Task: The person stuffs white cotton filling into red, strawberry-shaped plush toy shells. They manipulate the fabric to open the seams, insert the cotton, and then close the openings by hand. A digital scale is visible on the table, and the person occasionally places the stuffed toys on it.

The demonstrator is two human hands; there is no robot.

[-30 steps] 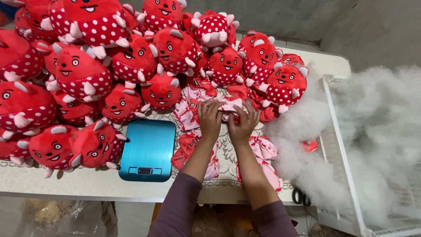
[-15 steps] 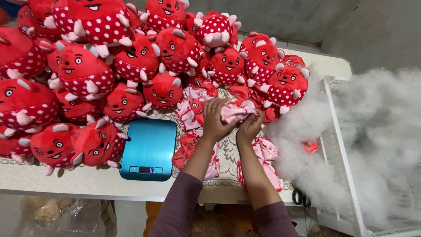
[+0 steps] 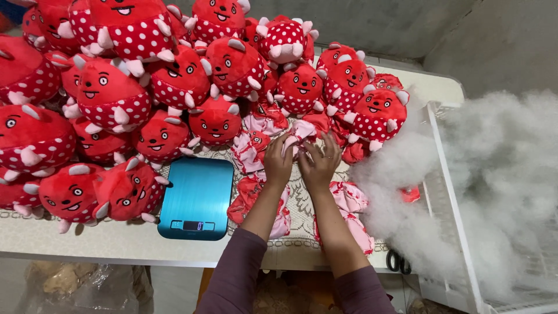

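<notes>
Both of the person's hands meet over the middle of the table (image 3: 116, 244), working on one unstuffed toy skin (image 3: 302, 131), a limp piece of pink and red fabric. The left hand (image 3: 279, 163) is closed on the skin's left side, its fingers curled into the cloth, and the right hand (image 3: 319, 166) lies just beside it, fingers spread and pressing on the same piece; whether the right hand actually pinches the fabric cannot be told from this angle. The skin lies on a cream lace mat (image 3: 299, 203), just in front of the heap of stuffed red toys (image 3: 174, 81), round plush figures with white dots, small faces and pale horns, which fill the back and left of the table. More flat skins (image 3: 250, 148) lie scattered on the mat around the wrists, some to the left of the left forearm and some to the right of the right one (image 3: 349, 200). A teal kitchen scale (image 3: 195, 195) sits to the left of the hands, well clear of them, at the foot of the toy heap. To the right, a white wire bin (image 3: 447, 192) holds a great mass of white stuffing fibre (image 3: 500, 174), which spills over onto the table edge. A pair of black-handled scissors (image 3: 398, 261) lies near the table's front edge below the fibre.
</notes>
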